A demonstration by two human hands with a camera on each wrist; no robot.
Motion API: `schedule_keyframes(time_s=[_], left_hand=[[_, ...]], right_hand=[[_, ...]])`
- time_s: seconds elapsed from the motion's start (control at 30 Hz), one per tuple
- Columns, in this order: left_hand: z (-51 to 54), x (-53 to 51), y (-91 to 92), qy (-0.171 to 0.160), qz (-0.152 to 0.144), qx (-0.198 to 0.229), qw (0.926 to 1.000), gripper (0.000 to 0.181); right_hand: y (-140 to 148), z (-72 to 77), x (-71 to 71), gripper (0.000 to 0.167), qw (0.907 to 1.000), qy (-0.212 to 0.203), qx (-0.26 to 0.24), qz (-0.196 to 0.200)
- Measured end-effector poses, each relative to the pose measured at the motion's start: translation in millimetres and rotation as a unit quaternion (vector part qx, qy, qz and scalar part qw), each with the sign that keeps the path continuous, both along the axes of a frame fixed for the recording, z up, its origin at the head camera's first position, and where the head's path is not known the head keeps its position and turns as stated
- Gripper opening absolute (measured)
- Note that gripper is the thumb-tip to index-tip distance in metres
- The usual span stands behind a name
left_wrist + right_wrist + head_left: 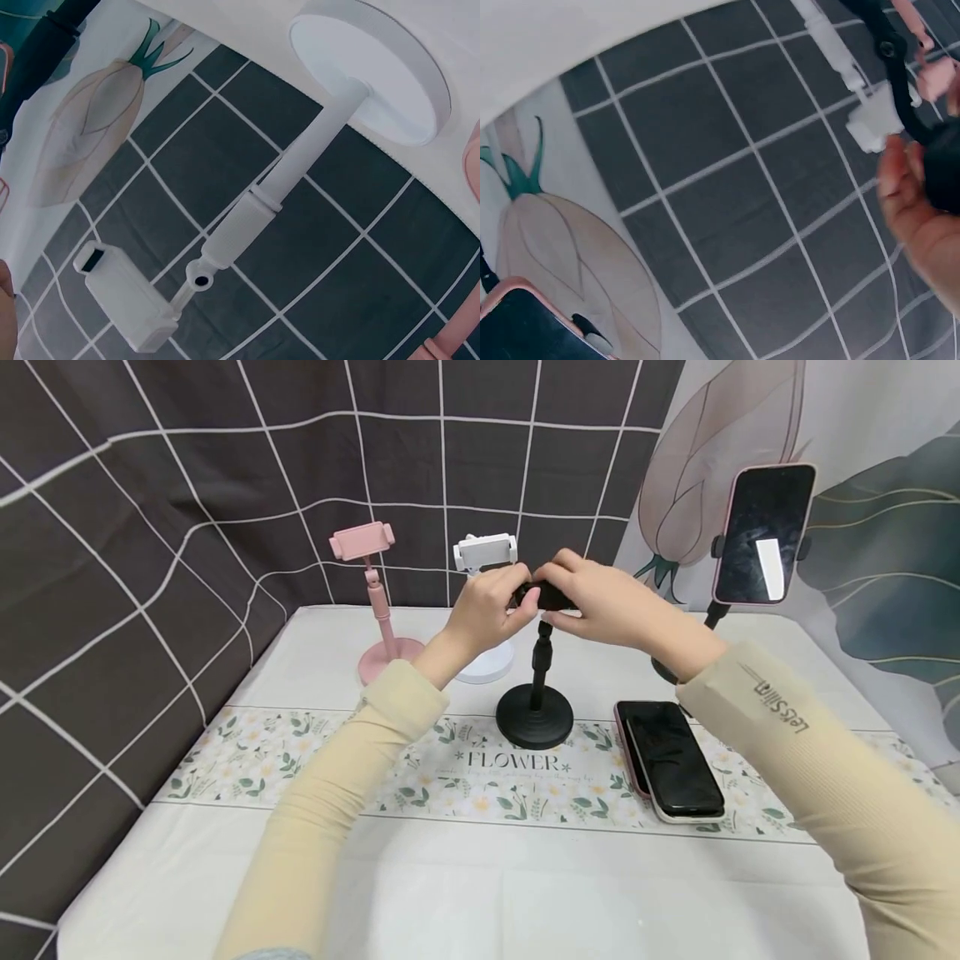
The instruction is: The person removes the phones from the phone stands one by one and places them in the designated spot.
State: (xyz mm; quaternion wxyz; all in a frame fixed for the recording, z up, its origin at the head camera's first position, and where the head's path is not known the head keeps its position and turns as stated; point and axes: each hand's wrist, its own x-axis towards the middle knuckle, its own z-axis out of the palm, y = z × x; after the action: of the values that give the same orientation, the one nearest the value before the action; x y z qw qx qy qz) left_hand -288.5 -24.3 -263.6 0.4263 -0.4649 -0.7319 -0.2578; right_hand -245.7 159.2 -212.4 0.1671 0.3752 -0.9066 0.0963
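A black phone stand (535,714) with a round base stands upright on the table, its clamp head (552,596) up between both hands. From the left, the left hand (487,607) pinches one end of that head between thumb and fingers. My right hand (603,606) grips the other end, thumb below and fingers above. Fingers partly hide the clamp head. In the right wrist view, the black head (941,169) appears at the right edge against a hand. Behind the hands is a white phone stand (307,154), its holder (486,552) unoccupied.
A pink phone stand (380,602) stands at the back left. At the right, another black stand holds a phone (765,535) in a pink case. Two stacked phones (671,760) lie on the flower-printed tablecloth (480,868). A dark grid curtain (405,460) hangs behind.
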Motion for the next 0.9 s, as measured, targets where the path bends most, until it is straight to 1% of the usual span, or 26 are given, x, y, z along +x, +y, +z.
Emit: schedule_keyframes(time_s=[0.07, 0.13, 0.23, 0.33, 0.4, 0.47, 0.53, 0.63, 0.73, 0.83, 0.9], left_hand=[[1.8, 0.3, -0.8, -0.003, 0.002, 0.0, 1.0, 0.014], [3.7, 0.1, -1.2, -0.005, 0.004, 0.0, 1.0, 0.014], [5.7, 0.4, -1.0, -0.01, 0.008, 0.0, 0.9999, 0.015], [6.6, 1.6, -0.8, -0.014, 0.014, -0.006, 0.9998, 0.015], [7.2, 3.0, -1.0, -0.01, 0.022, -0.013, 0.9996, 0.015], [7.4, 4.0, -1.8, 0.002, 0.031, -0.02, 0.9993, 0.014], [8.2, 4.6, -2.8, 0.023, 0.038, -0.027, 0.9986, 0.014], [9.6, 3.6, -4.4, 0.054, 0.034, -0.028, 0.9975, 0.015], [10.3, 2.1, -6.5, 0.068, 0.026, -0.025, 0.997, 0.016], [9.0, 1.1, -8.7, 0.061, 0.018, -0.015, 0.9979, 0.016], [7.5, 1.3, -9.8, 0.043, 0.015, -0.008, 0.9989, 0.016]], right_hand=[[0.0, 2.0, -1.1, 0.035, 0.9993, -0.022, 0.028, 0.008], [0.9, 2.0, -2.5, 0.037, 0.999, -0.032, 0.028, 0.016], [1.6, 2.9, -3.6, 0.039, 0.9984, -0.047, 0.026, 0.018], [1.7, 3.4, -4.3, 0.038, 0.998, -0.05, 0.031, 0.021], [1.5, 3.7, -4.5, 0.038, 0.9978, -0.05, 0.034, 0.025], [1.0, 3.1, -5.0, 0.037, 0.9977, -0.051, 0.032, 0.032], [1.2, 2.2, -5.2, 0.036, 0.9975, -0.05, 0.029, 0.042], [3.2, 0.7, -5.4, 0.033, 0.9971, -0.044, 0.02, 0.059], [4.7, 0.8, -5.4, 0.031, 0.9966, -0.04, 0.014, 0.07], [4.2, 1.4, -6.0, 0.03, 0.9965, -0.041, 0.014, 0.071], [3.5, 1.7, -6.3, 0.029, 0.9966, -0.046, 0.017, 0.067]])
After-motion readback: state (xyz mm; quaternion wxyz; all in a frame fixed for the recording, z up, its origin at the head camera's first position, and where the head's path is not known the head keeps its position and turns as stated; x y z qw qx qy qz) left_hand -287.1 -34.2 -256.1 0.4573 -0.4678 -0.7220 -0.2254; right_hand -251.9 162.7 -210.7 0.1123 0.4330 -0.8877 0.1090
